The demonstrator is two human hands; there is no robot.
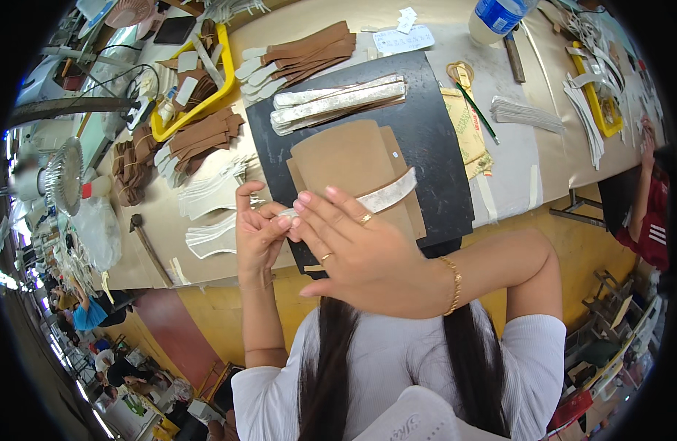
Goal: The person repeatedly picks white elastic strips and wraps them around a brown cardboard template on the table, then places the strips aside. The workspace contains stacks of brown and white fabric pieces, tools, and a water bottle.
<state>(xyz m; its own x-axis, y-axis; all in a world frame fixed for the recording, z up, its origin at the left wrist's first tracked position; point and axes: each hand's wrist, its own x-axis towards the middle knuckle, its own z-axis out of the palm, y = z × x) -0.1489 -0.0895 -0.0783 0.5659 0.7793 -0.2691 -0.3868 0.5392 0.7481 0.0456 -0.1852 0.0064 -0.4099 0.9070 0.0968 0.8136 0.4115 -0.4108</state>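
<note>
My left hand (259, 234) pinches one end of a pale, curved strap strip (393, 189) between thumb and forefinger. The strip's other end lies to the right, over a stack of tan panels (340, 151). My right hand (375, 257) reaches across with its fingers stretched out flat; the fingertips lie over the strip near the pinched end and hide its middle. Beneath the panels is a black mat (445, 158). Farther back on the mat rests a bundle of whitish strips (338, 103) with brown edges.
Brown strap pieces (309, 55) lie behind the mat, beside a yellow tray (228, 70). A hammer (151, 250) and small fan (63, 175) are at left. Rightward lie a green pencil (478, 112), white strips (526, 114) and a bottle (496, 18). Another person's arm (645, 165) shows far right.
</note>
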